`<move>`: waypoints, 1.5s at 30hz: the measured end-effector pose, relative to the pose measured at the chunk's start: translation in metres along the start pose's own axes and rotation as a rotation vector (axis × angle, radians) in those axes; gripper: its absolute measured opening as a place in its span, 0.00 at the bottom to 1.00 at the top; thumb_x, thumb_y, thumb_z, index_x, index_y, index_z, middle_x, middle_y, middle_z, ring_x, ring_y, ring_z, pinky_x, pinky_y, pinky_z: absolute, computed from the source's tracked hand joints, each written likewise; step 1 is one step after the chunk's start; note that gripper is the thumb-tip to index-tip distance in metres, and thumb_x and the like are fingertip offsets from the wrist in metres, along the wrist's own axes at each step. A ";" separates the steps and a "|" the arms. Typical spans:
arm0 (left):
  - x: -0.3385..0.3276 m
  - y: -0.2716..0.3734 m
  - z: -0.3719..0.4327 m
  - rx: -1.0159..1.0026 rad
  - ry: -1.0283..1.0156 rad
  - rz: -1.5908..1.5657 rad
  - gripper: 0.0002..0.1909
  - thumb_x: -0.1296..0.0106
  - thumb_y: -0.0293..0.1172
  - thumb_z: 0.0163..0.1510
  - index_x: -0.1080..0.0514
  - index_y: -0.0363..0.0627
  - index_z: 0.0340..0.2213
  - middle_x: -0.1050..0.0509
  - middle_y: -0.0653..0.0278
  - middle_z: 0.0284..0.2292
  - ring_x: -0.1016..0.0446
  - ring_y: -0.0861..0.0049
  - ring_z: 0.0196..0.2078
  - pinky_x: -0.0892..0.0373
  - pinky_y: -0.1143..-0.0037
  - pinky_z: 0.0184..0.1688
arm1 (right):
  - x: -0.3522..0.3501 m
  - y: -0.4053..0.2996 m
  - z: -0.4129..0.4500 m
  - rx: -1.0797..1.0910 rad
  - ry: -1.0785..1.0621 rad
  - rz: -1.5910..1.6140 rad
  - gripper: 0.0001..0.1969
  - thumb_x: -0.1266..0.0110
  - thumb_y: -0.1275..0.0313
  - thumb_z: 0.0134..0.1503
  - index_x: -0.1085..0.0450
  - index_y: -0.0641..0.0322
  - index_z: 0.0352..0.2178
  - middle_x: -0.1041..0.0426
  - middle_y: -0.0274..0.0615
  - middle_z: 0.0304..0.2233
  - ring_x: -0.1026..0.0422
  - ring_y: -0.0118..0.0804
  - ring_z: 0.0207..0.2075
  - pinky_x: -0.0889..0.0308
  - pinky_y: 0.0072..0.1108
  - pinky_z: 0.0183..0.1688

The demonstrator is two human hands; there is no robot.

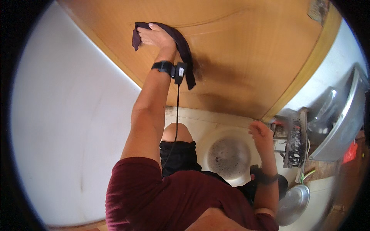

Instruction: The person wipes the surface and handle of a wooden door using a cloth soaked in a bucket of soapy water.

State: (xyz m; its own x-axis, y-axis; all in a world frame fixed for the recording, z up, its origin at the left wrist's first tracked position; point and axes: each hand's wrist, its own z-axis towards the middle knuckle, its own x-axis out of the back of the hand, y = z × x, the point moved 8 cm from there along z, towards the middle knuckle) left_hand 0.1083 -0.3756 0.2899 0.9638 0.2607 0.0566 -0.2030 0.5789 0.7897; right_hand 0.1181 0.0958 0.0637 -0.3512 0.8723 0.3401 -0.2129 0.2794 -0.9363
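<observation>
My left hand (157, 36) lies flat on a dark maroon cloth (183, 47), pressing it against a light-brown wooden door or panel (231, 52). One strip of the cloth hangs down past my wrist. My right hand (261, 132) is low on the right with its fingers loosely curled, slightly blurred, and I see nothing in it. Between my knees on the floor stands a pale round basin (204, 157) holding murky, greyish water (229, 157) with dark specks. Both wrists wear black strapped devices, and a cable runs down from the left one.
A white wall (63, 115) closes off the left side. To the right are a dark, worn rack (294, 141), a large metal vessel (336, 135), a clear plastic item (325, 105) and a red plastic bag (350, 152). A metal basin (293, 203) sits at lower right.
</observation>
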 end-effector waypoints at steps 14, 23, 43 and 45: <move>-0.025 0.212 -0.231 -0.712 -0.312 -0.001 0.38 0.50 0.49 0.49 0.44 0.30 0.52 0.32 0.47 0.37 0.37 0.48 0.43 0.54 0.49 0.57 | 0.022 -0.025 -0.019 0.148 0.010 0.009 0.08 0.48 0.73 0.53 0.28 0.64 0.35 0.26 0.53 0.30 0.26 0.50 0.32 0.32 0.29 0.36; -0.011 0.240 -0.256 -1.308 -0.303 -0.091 0.31 0.48 0.45 0.50 0.37 0.43 0.52 0.29 0.54 0.38 0.31 0.57 0.43 0.43 0.53 0.52 | 0.015 -0.019 0.001 0.207 0.045 -0.019 0.06 0.47 0.75 0.55 0.28 0.64 0.35 0.26 0.37 0.26 0.27 0.24 0.28 0.34 0.16 0.30; 0.004 -0.025 0.003 -1.027 0.035 0.156 0.32 0.58 0.42 0.56 0.47 0.35 0.57 0.37 0.38 0.46 0.39 0.46 0.48 0.48 0.53 0.54 | -0.045 0.045 0.025 -0.039 -0.141 -0.240 0.08 0.49 0.71 0.57 0.28 0.63 0.36 0.25 0.36 0.28 0.25 0.27 0.29 0.32 0.17 0.30; 0.004 -0.058 0.004 -0.832 0.002 0.071 0.32 0.60 0.44 0.58 0.47 0.34 0.57 0.37 0.39 0.46 0.39 0.47 0.48 0.47 0.55 0.54 | -0.047 0.033 0.017 -0.018 -0.153 -0.178 0.08 0.49 0.72 0.56 0.28 0.63 0.36 0.25 0.36 0.28 0.26 0.26 0.29 0.33 0.17 0.30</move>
State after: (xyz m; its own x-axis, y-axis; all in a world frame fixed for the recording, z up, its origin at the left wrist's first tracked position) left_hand 0.1248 -0.4107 0.2467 0.9438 0.3189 0.0872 -0.3254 0.9426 0.0750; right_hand 0.1117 0.0570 0.0188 -0.4436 0.7381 0.5083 -0.2684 0.4317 -0.8612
